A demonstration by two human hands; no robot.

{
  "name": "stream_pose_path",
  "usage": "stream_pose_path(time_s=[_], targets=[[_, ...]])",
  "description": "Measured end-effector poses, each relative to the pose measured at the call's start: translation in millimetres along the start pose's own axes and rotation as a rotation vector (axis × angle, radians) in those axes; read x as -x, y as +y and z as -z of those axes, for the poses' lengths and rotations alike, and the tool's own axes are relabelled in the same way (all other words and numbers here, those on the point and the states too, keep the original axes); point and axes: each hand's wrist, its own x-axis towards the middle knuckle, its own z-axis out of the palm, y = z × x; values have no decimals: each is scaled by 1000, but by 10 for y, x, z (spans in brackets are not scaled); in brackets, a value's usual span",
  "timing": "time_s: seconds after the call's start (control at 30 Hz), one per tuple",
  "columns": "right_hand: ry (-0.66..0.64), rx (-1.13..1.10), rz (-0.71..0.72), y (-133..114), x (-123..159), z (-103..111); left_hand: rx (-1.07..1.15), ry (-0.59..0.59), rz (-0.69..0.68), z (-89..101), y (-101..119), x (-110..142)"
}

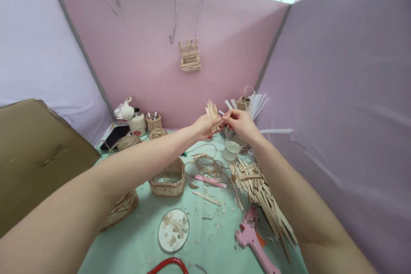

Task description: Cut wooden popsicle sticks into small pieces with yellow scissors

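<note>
My left hand (203, 126) is closed around a small piece made of pale craft sticks (211, 112), held up over the back of the table. Its pointed stick ends rise above my fingers. Right beside it, my right hand (239, 122) pinches at the piece's right edge; whatever is between those fingertips is too small to make out. Below the hands lie a tangle of twine (208, 163) and a pink craft knife (210, 181). A clear plastic cup (231, 150) stands under my right wrist.
Loose craft sticks (257, 184) lie in a heap at right, near a pink glue gun (253, 239). A stick basket (167, 182) and a white dish of chips (174, 230) are at centre-left. A cardboard box (38, 162) stands left; a small stick basket (190, 62) hangs on the wall.
</note>
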Motion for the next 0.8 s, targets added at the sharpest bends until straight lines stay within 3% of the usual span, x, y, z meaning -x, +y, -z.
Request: stream_pose_path(time_s=[0.2,0.33,0.5,0.8], targets=[[90,96,-98,381,119,325,-58,-80,-43,-467,-358,-306],[78,165,-176,674,164,415,-100,-132,-58,-617,-586,-501],[3,217,-251,897,171,386,-178,-186,-65,-613,-740,-631],[-103,276,-328,998,156,283,-354,-181,-79,-531,-784,-655]])
